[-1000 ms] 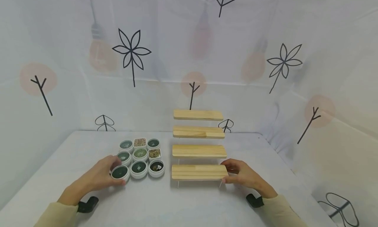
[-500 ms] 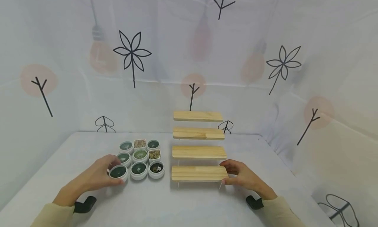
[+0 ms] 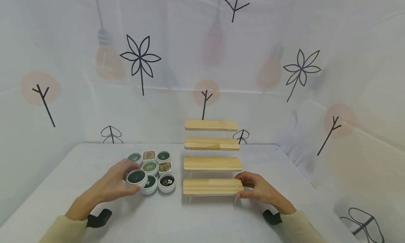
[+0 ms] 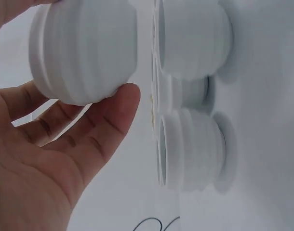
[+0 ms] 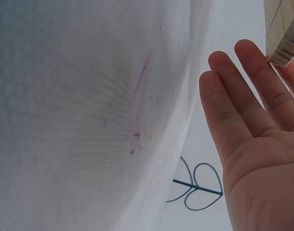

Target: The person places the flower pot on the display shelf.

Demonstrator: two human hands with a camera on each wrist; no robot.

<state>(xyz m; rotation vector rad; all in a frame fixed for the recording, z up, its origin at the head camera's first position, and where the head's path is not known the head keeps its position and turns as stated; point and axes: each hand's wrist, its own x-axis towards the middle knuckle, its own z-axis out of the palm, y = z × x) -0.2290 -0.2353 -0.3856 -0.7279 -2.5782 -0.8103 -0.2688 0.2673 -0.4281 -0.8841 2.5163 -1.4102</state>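
Note:
My left hand (image 3: 116,182) grips a small round white pot (image 3: 136,177) with a dark green top by its sides, thumb in front and fingers behind. The left wrist view shows this pot (image 4: 86,50) raised off the table, above the level of the other pots (image 4: 190,149). My right hand (image 3: 261,191) holds the right end of the lowest board of a four-tier wooden stand (image 3: 212,186), thumb at the front and fingers behind. In the right wrist view, the board's end (image 5: 284,45) meets the index finger; the thumb is mostly hidden.
Several white pots with green, dark or grainy tops stand close together left of the stand, among them a square one (image 3: 165,167) and a round one (image 3: 166,183). White table (image 3: 164,222). Printed cloth (image 3: 177,106) hangs behind and at both sides.
My left hand has lifted the pot from the front left corner of the group and carried it rightward, partly in front of its neighbours. The right hand stays at the stand.

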